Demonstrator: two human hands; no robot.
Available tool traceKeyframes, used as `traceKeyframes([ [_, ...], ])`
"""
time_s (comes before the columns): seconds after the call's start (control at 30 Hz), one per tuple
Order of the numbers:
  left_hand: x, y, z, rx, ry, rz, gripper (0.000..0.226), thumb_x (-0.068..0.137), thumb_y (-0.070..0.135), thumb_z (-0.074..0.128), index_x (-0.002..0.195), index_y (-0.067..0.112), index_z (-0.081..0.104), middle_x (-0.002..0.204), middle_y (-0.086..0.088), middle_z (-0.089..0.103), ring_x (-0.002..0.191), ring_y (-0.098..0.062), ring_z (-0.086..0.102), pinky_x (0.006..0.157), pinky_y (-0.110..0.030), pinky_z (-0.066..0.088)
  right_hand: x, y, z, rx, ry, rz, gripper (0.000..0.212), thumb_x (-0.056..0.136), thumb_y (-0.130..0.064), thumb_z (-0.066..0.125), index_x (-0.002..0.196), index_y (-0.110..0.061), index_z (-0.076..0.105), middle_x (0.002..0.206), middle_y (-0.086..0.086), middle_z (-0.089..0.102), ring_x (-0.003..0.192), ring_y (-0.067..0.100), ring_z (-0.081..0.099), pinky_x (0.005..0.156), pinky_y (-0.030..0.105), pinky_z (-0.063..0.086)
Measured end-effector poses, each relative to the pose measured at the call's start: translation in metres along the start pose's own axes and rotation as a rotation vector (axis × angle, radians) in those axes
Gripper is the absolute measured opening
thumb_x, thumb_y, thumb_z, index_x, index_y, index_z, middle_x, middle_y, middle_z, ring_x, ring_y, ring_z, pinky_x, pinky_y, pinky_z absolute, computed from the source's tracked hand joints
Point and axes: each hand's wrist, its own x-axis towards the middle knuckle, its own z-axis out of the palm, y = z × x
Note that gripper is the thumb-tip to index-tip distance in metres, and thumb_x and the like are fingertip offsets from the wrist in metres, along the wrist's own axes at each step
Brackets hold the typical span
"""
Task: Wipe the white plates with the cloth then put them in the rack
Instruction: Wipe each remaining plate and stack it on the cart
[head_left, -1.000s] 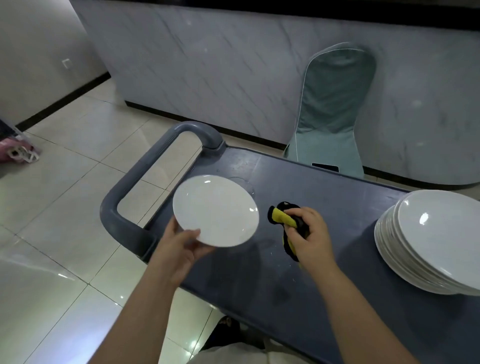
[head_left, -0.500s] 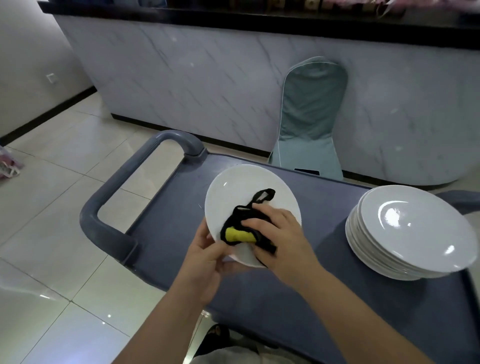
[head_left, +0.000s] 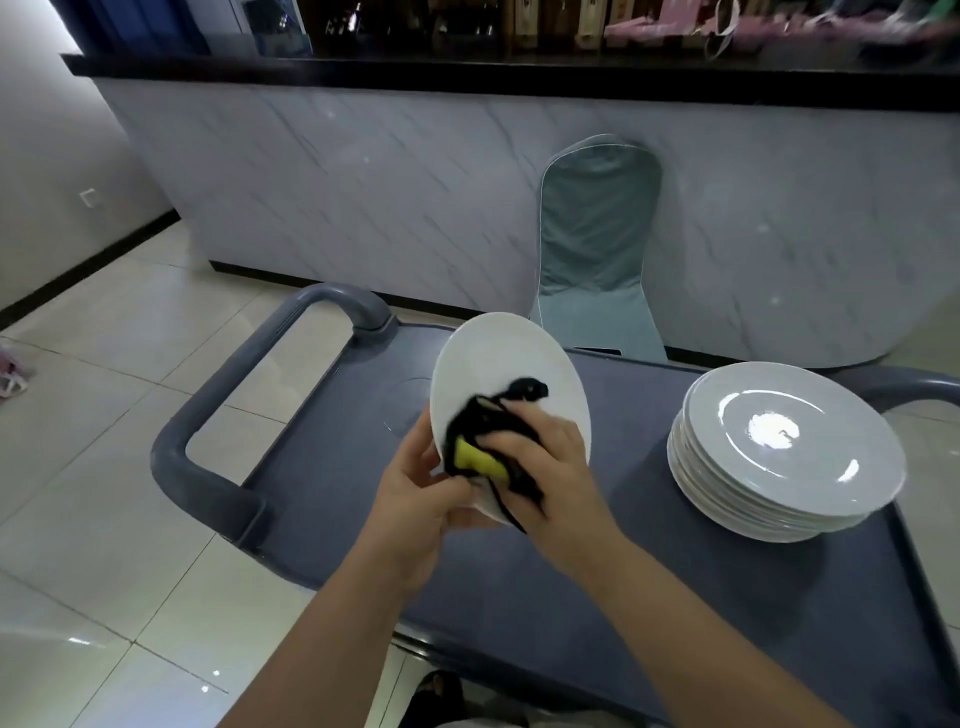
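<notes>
A second ago the left hand (head_left: 415, 499) held the white plate (head_left: 501, 358) out to the left, lying fairly flat, while the right hand (head_left: 553, 475) gripped the cloth (head_left: 483, 434) down on the cart top, apart from the plate. Half a second ago the cloth had come onto the plate. Now the plate stands more steeply tilted, its face turned toward the right hand, and the cloth sits lower on that face, near the bottom rim. The view has also lifted, so the dark counter top (head_left: 467, 78) along the marble-patterned counter front shows.

The plate is held in the air above the grey-blue cart (head_left: 337, 499), left of the stack of white plates (head_left: 779, 452) and well apart from it. It is plain, glossy and round, and appears oval from this angle. The left hand's fingers curl round its lower edge from behind, with the thumb on the front rim. The right hand's fingers are curled over the bunched cloth, pressing it against the plate. The cloth is black with a yellow patch, and one black end sticks up toward the plate's centre.

The stack rests on the right part of the cart, with bright light reflected on its top plate. A chair in a teal cover (head_left: 597, 249) stands behind the cart.
</notes>
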Motion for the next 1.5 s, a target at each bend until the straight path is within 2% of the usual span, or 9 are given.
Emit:
traceKeyframes([
  [0.23,-0.023,-0.028,0.012,0.053,-0.019,-0.124,0.075,0.065,-0.007,0.061,0.121,0.042,0.063,0.113,0.005,0.068,0.099,-0.022,0.068,0.066,-0.046,0.059,0.008,0.055,-0.04,-0.183,0.15,0.254,0.034,0.08,-0.013,0.065,0.114,-0.015,0.069,0.137,0.005,0.054,0.115,0.039,0.051,0.103,0.04,0.032],
  [0.43,-0.015,-0.01,0.012,0.04,-0.006,-0.034,0.07,0.06,-0.005,0.07,0.119,0.033,0.066,0.109,-0.009,0.07,0.098,-0.029,0.069,0.066,-0.048,0.058,0.009,-0.004,-0.002,0.063,0.067,0.051,0.045,0.08,-0.018,0.066,0.124,-0.027,0.06,0.145,-0.007,0.045,0.126,0.02,0.044,0.11,0.031,0.03],
  [0.53,-0.017,-0.007,0.003,0.081,0.02,-0.014,0.082,0.065,-0.011,0.063,0.131,0.038,0.056,0.119,-0.008,0.066,0.102,-0.033,0.066,0.068,-0.049,0.057,-0.038,0.014,-0.004,0.05,0.013,0.045,0.044,0.078,-0.01,0.07,0.12,-0.023,0.064,0.14,-0.004,0.049,0.121,0.026,0.049,0.106,0.027,0.032],
  [0.73,-0.028,-0.023,0.022,0.158,-0.017,-0.079,0.079,0.064,-0.006,0.063,0.125,0.044,0.06,0.115,0.003,0.067,0.101,-0.025,0.065,0.067,-0.047,0.059,-0.009,0.059,-0.046,-0.163,0.153,0.322,0.039,0.077,-0.004,0.071,0.114,-0.014,0.068,0.138,0.006,0.052,0.116,0.039,0.049,0.103,0.042,0.033],
  [0.9,-0.02,-0.017,0.027,0.169,-0.044,-0.026,0.073,0.067,-0.01,0.06,0.124,0.034,0.063,0.111,-0.008,0.068,0.098,-0.029,0.066,0.067,-0.047,0.058,0.001,0.006,-0.022,0.021,0.134,0.057,0.045,0.079,-0.021,0.062,0.123,-0.028,0.059,0.145,-0.006,0.043,0.123,0.021,0.044,0.109,0.029,0.028],
  [1.03,-0.015,-0.007,0.011,0.19,0.013,0.021,0.077,0.068,-0.012,0.06,0.128,0.035,0.06,0.115,-0.007,0.068,0.098,-0.031,0.068,0.065,-0.046,0.059,-0.057,0.03,-0.019,-0.004,0.042,0.036,0.046,0.075,-0.005,0.072,0.116,-0.024,0.063,0.142,-0.009,0.045,0.117,0.025,0.047,0.107,0.023,0.03],
  [1.2,-0.002,0.001,0.002,0.339,0.294,0.064,0.047,0.088,-0.004,0.056,0.104,0.038,0.07,0.099,0.007,0.073,0.086,-0.014,0.07,0.06,-0.031,0.059,-0.037,0.073,-0.055,0.025,0.185,0.402,0.032,0.081,0.006,0.069,0.109,-0.011,0.068,0.123,0.007,0.058,0.109,0.03,0.055,0.098,0.045,0.044],
  [1.37,0.018,0.007,0.002,0.525,0.552,0.063,0.008,0.098,0.028,0.054,0.095,0.03,0.061,0.092,0.006,0.07,0.08,-0.013,0.066,0.06,-0.025,0.049,0.023,0.045,-0.083,0.205,0.272,0.177,0.032,0.087,-0.016,0.064,0.119,-0.017,0.063,0.128,0.002,0.055,0.12,0.005,0.051,0.102,0.022,0.04],
  [1.5,0.022,0.007,0.02,1.034,0.471,0.362,0.018,0.097,0.028,0.053,0.079,0.028,0.05,0.065,0.01,0.055,0.06,-0.005,0.053,0.049,-0.021,0.032,0.058,0.006,-0.075,0.11,0.029,0.039,0.066,0.083,-0.014,0.072,0.142,-0.021,0.044,0.133,0.004,0.054,0.12,0.019,0.053,0.103,0.037,0.043],
])
